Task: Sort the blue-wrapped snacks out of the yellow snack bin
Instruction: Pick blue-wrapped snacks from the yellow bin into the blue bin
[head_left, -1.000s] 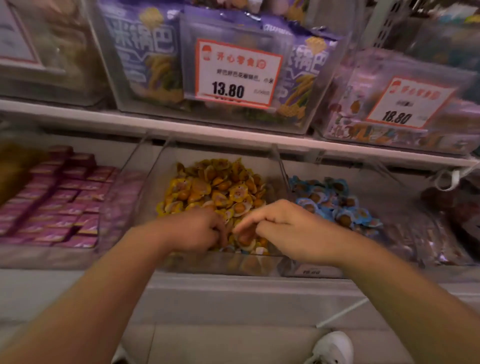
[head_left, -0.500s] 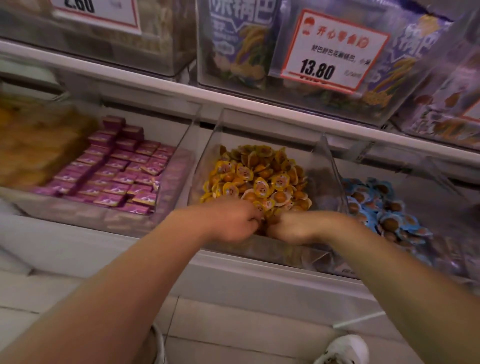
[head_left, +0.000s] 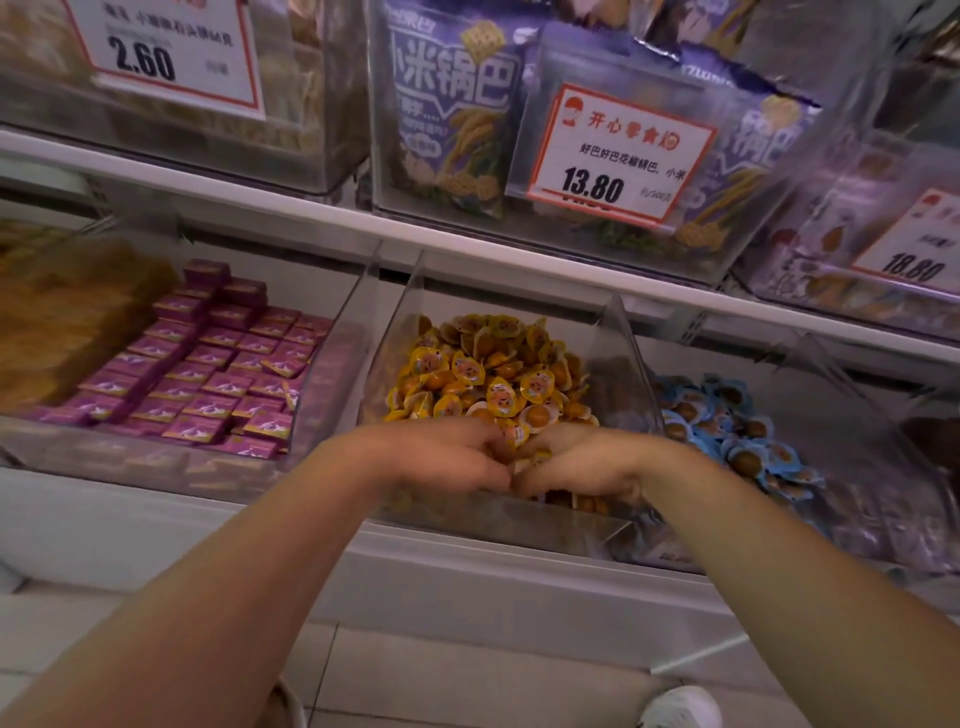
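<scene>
hands (head_left: 511, 462) knuckles-up in yellow snack bin (head_left: 410, 332), fingertips buried, grip unclear

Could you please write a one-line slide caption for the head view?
Both hands dig into the yellow snack bin, beside the blue-wrapped snacks.

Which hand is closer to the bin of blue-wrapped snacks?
Right. The right hand digs in the yellow snack bin beside the blue-wrapped snacks; the left hand sits farther away, toward the purple boxes.
</scene>
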